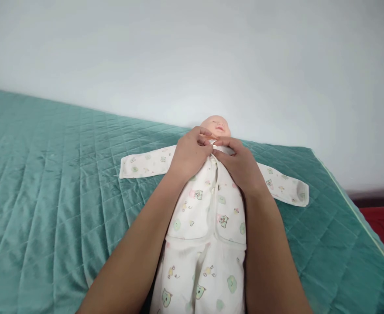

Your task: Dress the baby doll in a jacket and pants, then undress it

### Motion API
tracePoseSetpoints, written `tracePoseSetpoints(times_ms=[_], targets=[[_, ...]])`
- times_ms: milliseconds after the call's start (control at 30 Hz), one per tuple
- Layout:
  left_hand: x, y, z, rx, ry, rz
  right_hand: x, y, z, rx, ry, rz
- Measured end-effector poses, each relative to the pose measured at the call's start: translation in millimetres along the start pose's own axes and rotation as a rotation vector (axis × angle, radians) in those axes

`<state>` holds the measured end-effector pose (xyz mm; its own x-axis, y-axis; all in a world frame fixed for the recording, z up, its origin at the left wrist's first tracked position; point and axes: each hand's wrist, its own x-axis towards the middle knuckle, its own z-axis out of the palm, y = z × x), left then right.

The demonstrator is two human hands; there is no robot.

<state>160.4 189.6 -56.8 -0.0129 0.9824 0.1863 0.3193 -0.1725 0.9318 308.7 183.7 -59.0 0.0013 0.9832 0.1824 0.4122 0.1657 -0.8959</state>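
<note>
A baby doll (218,123) lies on its back, its head toward the wall. It is dressed in a white baby shirt (195,213) printed with small bears and green shapes, the sleeves spread out to both sides. White pants (182,270) of the same print cover the legs. At the collar, my left hand (193,150) pinches one side of the shirt's front edge. My right hand (238,159) pinches the other side, with the fingertips of both hands almost meeting below the doll's chin. Below them the front edges run down the middle, slightly parted near the top.
A green quilted bedspread (64,196) lies under the doll. Behind it rises a plain pale wall (146,56). The bed's piped edge slants down at the right, with a red object (382,222) beyond it.
</note>
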Motion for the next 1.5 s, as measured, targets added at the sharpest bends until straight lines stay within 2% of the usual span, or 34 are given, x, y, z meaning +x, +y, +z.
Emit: tracePoseSetpoints(times_ms=[167,533,733,967,1500], targets=[[-1,1,-4.8,0.006,-0.053,0.014,2,7,0,0.026,0.022,0.029],[-5,7,-13.6,0.020,-0.136,-0.058,2,7,1,0.026,0.078,-0.037],[-5,6,-11.8,0.126,-0.149,0.020,2,6,2,0.016,0.138,-0.020],[0,2,-4.4,0.188,-0.095,0.119,0,5,3,0.010,0.156,-0.022],[4,-3,-3.4,-0.125,-0.122,-0.105,-1,5,6,0.055,0.144,-0.115]])
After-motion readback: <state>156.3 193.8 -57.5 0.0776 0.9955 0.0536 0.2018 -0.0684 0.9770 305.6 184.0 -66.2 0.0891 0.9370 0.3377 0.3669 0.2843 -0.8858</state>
